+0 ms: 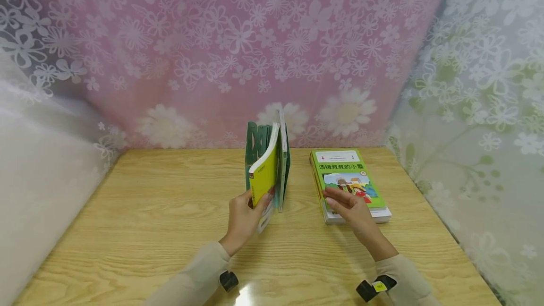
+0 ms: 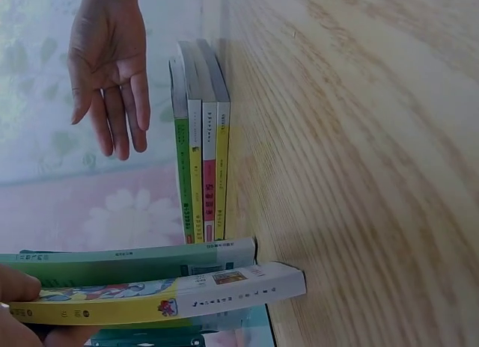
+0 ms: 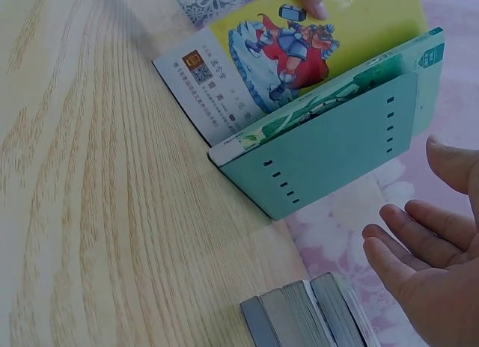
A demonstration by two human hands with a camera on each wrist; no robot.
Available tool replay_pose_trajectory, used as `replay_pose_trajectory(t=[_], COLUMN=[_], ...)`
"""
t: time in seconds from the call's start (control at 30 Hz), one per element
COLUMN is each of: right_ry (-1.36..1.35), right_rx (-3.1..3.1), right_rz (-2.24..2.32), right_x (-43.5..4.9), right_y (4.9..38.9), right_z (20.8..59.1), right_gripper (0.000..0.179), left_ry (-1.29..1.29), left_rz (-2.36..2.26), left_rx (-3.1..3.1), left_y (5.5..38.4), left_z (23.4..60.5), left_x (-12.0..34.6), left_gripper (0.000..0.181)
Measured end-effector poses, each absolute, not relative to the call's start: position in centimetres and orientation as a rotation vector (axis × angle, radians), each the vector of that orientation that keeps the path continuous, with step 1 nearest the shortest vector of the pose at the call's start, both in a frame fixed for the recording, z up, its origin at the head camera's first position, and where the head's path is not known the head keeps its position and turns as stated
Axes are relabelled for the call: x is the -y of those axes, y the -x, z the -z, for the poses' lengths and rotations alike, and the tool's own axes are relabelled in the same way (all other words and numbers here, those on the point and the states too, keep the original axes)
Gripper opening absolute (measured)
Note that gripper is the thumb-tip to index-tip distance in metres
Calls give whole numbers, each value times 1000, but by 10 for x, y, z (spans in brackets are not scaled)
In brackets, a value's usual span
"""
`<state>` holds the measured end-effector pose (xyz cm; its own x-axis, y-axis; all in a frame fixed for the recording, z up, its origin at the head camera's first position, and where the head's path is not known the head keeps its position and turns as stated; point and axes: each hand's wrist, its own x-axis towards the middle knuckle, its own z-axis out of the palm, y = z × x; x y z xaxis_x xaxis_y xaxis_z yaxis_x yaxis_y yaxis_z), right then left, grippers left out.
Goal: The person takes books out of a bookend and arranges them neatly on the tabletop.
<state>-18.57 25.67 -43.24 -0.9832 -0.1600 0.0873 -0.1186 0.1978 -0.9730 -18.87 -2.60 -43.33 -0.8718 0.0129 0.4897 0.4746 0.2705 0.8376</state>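
My left hand (image 1: 242,218) grips a yellow paperback book (image 1: 262,185) by its spine, thumb on one side and fingers on the other. That book stands upright at the front of a green bookend (image 1: 250,143), beside a pale green book (image 3: 426,78) leaning along the bookend's right plate. A cartoon figure in a red cape shows on the yellow cover in the right wrist view. My right hand (image 1: 354,214) holds nothing, its fingers extended with the palm turned inward. It hovers close over the near part of a stack of books (image 1: 352,164) topped by a green-covered one.
The stack holds several books lying flat, their spines (image 2: 202,175) facing left. All of this is on a wood-grain table (image 1: 170,192). A pink floral curtain (image 1: 238,51) hangs behind the table, with pale floral sheets (image 1: 480,107) at the sides.
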Motion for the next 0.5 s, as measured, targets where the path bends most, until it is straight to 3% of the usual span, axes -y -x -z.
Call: replay_pose_trajectory(t=[0.5], right_ry=[324], right_rx=[-2395], right_rz=[1971], right_x=[-255], right_y=[187], right_z=[433], right_gripper=[50], left_ry=[463], left_rz=[1756], left_rx=[2174], left_y=[166], left_z=[432], left_x=[63], left_gripper=[26])
